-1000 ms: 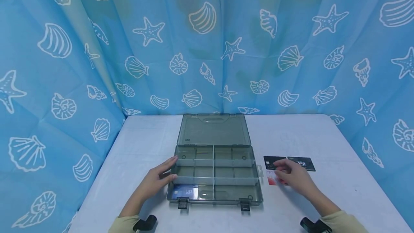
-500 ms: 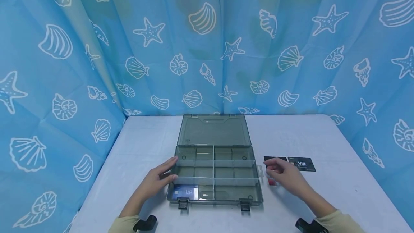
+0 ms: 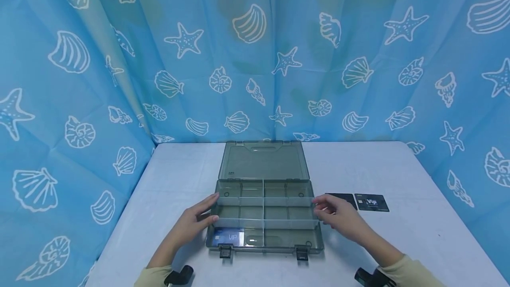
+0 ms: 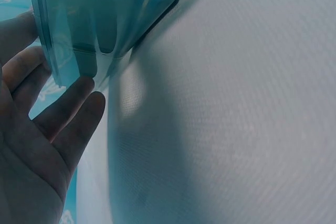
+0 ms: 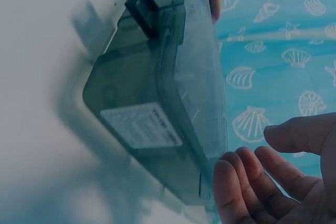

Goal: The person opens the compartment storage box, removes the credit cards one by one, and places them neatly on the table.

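A grey see-through divided box [image 3: 263,211] stands on the white table with its lid [image 3: 263,160] laid back. My left hand [image 3: 191,225] rests at its left wall, thumb and fingers spread along the rim; in the left wrist view the fingers are straight against the plastic. In the front left compartment lies a blue VIP card [image 3: 228,236]. At the box's right rim is my right hand [image 3: 338,217], its fingers loosely bent. The right wrist view shows no object between that thumb and the fingers. The right hand partly covers a black card [image 3: 345,198].
Another black card marked Vip [image 3: 372,202] lies at the right of the table. Two latches [image 3: 225,251] hang from the box's front edge. A blue curtain [image 3: 255,56] with shell patterns stands behind and on both sides.
My right hand has moved left from the cards to the box's right rim. The red-and-white card seen under it before is out of sight now. My left hand stays put.
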`<state>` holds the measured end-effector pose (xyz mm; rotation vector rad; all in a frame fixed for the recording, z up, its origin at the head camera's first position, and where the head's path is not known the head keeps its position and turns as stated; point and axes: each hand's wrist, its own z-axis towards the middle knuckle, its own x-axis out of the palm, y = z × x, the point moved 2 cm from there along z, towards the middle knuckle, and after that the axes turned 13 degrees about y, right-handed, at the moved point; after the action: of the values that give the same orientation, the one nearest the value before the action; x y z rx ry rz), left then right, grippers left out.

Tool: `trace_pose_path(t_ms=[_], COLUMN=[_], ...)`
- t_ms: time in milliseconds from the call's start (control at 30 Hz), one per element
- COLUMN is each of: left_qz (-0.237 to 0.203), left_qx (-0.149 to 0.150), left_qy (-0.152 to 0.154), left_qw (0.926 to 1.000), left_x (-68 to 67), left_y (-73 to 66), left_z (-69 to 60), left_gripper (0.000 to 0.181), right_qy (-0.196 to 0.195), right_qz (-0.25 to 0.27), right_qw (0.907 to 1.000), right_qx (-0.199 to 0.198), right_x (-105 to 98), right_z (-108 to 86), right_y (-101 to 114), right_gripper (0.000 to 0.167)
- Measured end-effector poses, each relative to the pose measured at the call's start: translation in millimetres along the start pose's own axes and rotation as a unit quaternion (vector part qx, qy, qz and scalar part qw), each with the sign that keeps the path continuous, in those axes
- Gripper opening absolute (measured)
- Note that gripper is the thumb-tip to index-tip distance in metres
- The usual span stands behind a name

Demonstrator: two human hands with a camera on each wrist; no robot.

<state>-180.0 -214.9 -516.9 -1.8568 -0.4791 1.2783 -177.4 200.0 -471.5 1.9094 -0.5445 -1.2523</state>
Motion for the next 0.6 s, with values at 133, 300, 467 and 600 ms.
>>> trace_pose_path(t_ms=[133, 300, 467, 600], left_qz=[-0.004, -0.004, -0.005, -0.006], left_qx=[-0.004, -0.005, -0.002, 0.002], left_qy=[0.002, 0.001, 0.002, 0.005], left_qw=[1.0000, 1.0000, 1.0000, 1.0000], left_x=[0.0, 0.5, 0.3, -0.2], left_y=[0.5, 1.2, 1.4, 1.7], left_z=[1.1, 1.2, 1.2, 1.5], left_gripper=[0.067, 0.067, 0.067, 0.067], right_qy=[0.003, 0.023, 0.051, 0.064], right_qz=[-0.021, -0.017, 0.002, 0.004], right_qw=[0.9996, 0.9988, 0.9959, 0.9943], right_qx=[-0.017, -0.039, -0.075, -0.086], right_x=[3.2, 10.6, 18.8, 24.5], right_z=[2.2, 5.8, 9.2, 11.9], right_y=[5.8, 12.8, 22.0, 29.2], right_gripper=[0.027, 0.026, 0.027, 0.027])
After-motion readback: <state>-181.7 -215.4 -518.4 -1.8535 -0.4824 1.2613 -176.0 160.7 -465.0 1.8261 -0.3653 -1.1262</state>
